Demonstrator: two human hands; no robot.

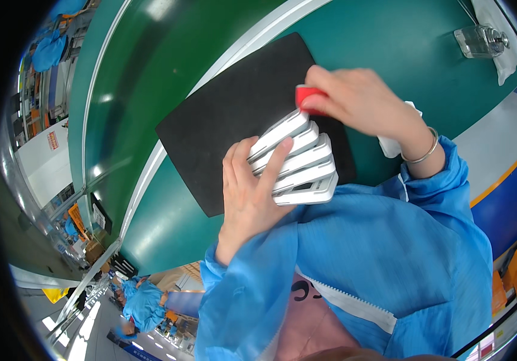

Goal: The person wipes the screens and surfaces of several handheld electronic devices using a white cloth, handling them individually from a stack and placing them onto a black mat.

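Observation:
My left hand (251,183) is wrapped round the side of a fanned stack of several white, flat, rounded-edge devices (311,150), its fingers lying over their edges. The stack tilts over the near right part of a black mat (234,114). At the far end of the stack, my right hand (358,99) pinches a small red piece (310,97) between thumb and fingers, close against the topmost device. I cannot make out exactly what the red piece is. A bracelet circles my right wrist.
A crumpled white cloth or paper (389,146) lies under my right wrist. Far right on the green table (379,36) stands a clear glass bottle (478,42) beside a white sheet (507,63). A green conveyor belt (162,60) runs along the left; a co-worker (144,304) in blue is beyond.

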